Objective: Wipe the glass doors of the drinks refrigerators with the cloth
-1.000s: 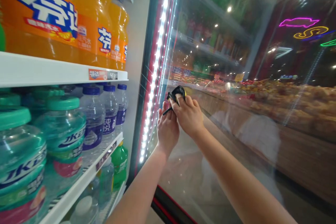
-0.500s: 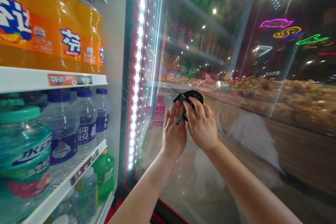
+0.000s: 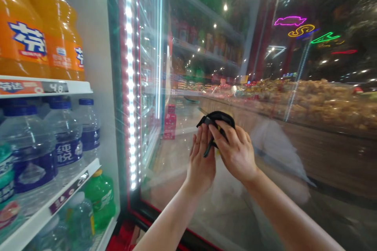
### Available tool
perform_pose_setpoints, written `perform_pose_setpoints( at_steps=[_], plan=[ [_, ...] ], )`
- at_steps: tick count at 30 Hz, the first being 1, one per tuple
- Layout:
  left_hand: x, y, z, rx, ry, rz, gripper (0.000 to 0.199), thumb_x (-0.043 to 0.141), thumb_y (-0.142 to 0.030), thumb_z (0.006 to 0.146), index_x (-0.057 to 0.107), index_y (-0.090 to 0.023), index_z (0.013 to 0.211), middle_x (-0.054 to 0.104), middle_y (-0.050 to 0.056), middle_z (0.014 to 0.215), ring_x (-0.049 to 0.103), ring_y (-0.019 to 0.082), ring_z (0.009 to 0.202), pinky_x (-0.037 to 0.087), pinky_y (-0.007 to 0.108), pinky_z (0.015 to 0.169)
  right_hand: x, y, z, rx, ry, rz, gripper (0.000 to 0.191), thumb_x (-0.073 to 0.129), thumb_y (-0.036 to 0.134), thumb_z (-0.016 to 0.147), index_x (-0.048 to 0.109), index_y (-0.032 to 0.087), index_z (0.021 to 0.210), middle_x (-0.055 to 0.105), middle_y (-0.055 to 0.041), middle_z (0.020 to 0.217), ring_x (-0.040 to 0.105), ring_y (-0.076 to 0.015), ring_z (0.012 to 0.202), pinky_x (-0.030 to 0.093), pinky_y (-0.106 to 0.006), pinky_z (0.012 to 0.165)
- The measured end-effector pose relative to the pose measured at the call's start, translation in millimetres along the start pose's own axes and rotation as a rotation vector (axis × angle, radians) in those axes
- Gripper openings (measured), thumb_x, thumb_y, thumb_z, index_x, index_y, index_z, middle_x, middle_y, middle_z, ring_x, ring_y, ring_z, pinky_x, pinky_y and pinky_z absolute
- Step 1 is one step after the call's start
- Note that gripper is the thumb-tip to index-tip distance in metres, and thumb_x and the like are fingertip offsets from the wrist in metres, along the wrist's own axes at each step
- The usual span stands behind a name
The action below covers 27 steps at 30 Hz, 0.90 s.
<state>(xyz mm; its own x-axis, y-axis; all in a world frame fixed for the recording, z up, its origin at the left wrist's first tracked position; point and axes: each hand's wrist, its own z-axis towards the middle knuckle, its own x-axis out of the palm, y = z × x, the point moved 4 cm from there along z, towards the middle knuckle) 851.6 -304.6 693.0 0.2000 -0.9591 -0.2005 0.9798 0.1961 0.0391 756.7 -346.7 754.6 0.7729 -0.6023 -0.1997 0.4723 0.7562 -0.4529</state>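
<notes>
Holding black item (image 3: 221, 116) near glass door (image 3: 176, 172)

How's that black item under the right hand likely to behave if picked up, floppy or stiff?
Probably floppy: the black item looks curved and bunched under the right hand. Likely light, since its visible parts look thin. Its narrow end beside the left hand may dangle when lifted.

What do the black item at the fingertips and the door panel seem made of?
Black item: matte, perhaps fabric or soft plastic, judging by its bent, strip-like edges. Door panel: smooth, glossy, likely glass, as faint reflections show.
</notes>
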Motion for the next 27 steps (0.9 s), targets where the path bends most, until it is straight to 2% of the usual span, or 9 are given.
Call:
perform_pose_setpoints(
  at_steps=[2,5,7,10,13,15,19,23,27],
  plan=[
    [1.9,-5.8,24.5,0.024,0.010,-0.002,0.069,0.032,-0.010,0.099,-0.003,-0.012,0.159,0.036,0.018,0.161,0.015,0.024,0.154,0.035,0.048,0.122,-4.7,-15.8,11.7,0.058,-0.012,-0.028,0.040,0.053,0.016,0.095,0.061,0.022,0.134,0.064,-0.0112,0.131,0.053,-0.0255,0.103,0.046,-0.037,0.086],
    [1.3,4.7,50.5,0.017,0.039,0.018,0.070,0.033,-0.008,0.099,-0.002,-0.014,0.160,0.033,0.017,0.162,0.016,0.024,0.154,0.031,0.050,0.123,-0.5,-22.1,33.9,0.113,-0.029,-0.041,0.040,0.053,0.018,0.095,0.061,0.023,0.134,0.062,-0.0119,0.134,0.052,-0.0264,0.105,0.046,-0.039,0.087],
    [0.4,14.0,51.4,0.008,0.047,0.026,0.069,0.033,-0.005,0.097,0.005,-0.016,0.160,0.032,0.015,0.162,0.017,0.023,0.154,0.028,0.049,0.125,5.5,-17.2,39.8,0.110,-0.021,-0.034,0.042,0.052,0.018,0.095,0.059,0.022,0.137,0.061,-0.0122,0.136,0.051,-0.0265,0.106,0.047,-0.038,0.086],
    [3.2,12.6,30.1,0.016,0.019,0.010,0.069,0.037,-0.005,0.097,0.012,-0.018,0.160,0.036,0.012,0.161,0.017,0.023,0.154,0.027,0.047,0.125,7.1,-10.3,24.7,0.071,-0.007,-0.042,0.044,0.052,0.018,0.095,0.058,0.022,0.138,0.061,-0.0114,0.135,0.051,-0.0254,0.106,0.047,-0.036,0.084],
    [12.5,-14.4,6.2,0.051,-0.019,-0.004,0.066,0.037,-0.008,0.098,0.014,-0.016,0.160,0.039,0.013,0.160,0.019,0.022,0.153,0.030,0.045,0.124,-4.7,-19.7,-9.3,0.027,0.007,-0.062,0.044,0.052,0.017,0.094,0.060,0.024,0.137,0.064,-0.0096,0.131,0.052,-0.0246,0.103,0.047,-0.034,0.082],
    [20.1,-41.1,4.9,0.097,-0.014,-0.003,0.064,0.036,-0.008,0.098,0.018,-0.014,0.159,0.040,0.014,0.159,0.019,0.021,0.153,0.030,0.044,0.124,-16.3,-38.4,-29.2,0.032,0.026,-0.082,0.046,0.053,0.015,0.093,0.059,0.025,0.138,0.063,-0.0094,0.131,0.053,-0.0244,0.102,0.046,-0.034,0.084],
    [29.7,-79.2,43.7,0.172,0.027,-0.008,0.062,0.039,-0.009,0.096,0.027,-0.010,0.156,0.038,0.012,0.160,0.018,0.021,0.154,0.028,0.041,0.126,-32.8,-84.5,-32.8,0.149,0.012,-0.115,0.048,0.053,0.013,0.093,0.057,0.024,0.140,0.059,-0.0126,0.136,0.053,-0.0259,0.107,0.046,-0.039,0.092],
    [31.8,-71.9,79.9,0.151,0.043,-0.019,0.065,0.035,-0.006,0.095,0.020,-0.012,0.158,0.035,0.010,0.162,0.019,0.019,0.154,0.026,0.042,0.126,-24.3,-98.8,-7.2,0.259,-0.019,-0.103,0.051,0.052,0.013,0.093,0.054,0.026,0.142,0.056,-0.0126,0.140,0.052,-0.0267,0.112,0.047,-0.042,0.095],
    [37.0,-58.4,60.7,0.122,0.032,-0.020,0.065,0.035,-0.007,0.096,0.019,-0.015,0.159,0.034,0.012,0.162,0.020,0.020,0.153,0.028,0.045,0.125,-7.2,-83.7,-16.1,0.263,0.004,-0.119,0.051,0.054,0.016,0.093,0.054,0.028,0.143,0.056,-0.0109,0.141,0.053,-0.0257,0.106,0.049,-0.039,0.089]
  ],
)
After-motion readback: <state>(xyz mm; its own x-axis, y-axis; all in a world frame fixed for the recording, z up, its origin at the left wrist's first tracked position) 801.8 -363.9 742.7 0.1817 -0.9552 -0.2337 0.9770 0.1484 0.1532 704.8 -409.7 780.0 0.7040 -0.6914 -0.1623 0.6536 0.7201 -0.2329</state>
